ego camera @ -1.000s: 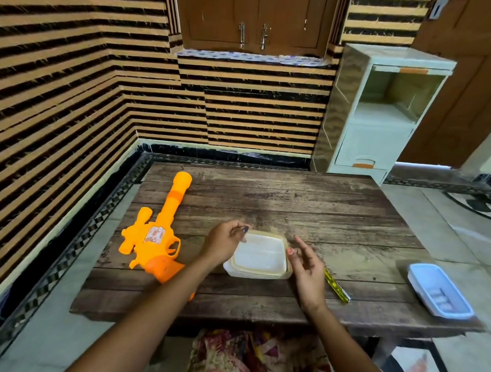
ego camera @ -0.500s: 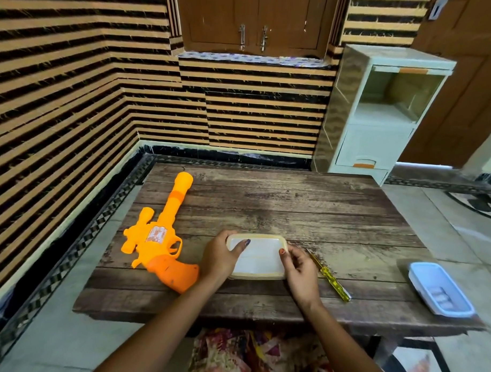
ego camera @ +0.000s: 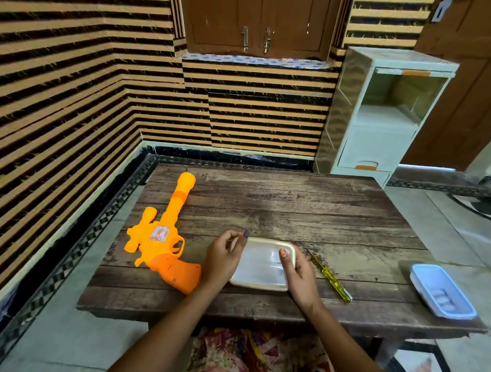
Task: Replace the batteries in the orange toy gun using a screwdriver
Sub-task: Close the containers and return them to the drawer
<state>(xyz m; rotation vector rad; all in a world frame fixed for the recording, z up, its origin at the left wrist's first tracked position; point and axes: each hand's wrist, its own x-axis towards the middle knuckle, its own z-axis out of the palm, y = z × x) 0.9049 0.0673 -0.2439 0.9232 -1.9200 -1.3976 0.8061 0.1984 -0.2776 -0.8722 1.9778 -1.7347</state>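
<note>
Both forearms reach in from the near edge of the wooden table, and the hands frame a shallow white container that sits near the front edge. The right hand is clamped on the container's right end: its thumb lies over the top, and the other fingers go down round the outer side. The left hand sits against the container's left end with its fingers curled inward and the thumb tip at the far left corner (whether it actually pinches the rim cannot be told from here). The two hands are apart, with the container between them.

The orange toy gun lies flat on the table just left of the left wrist, barrel pointing away, grip towards the person. The yellow-handled screwdriver lies on the table just right of the right hand, untouched. A blue-rimmed box rests at the table's near right corner.
</note>
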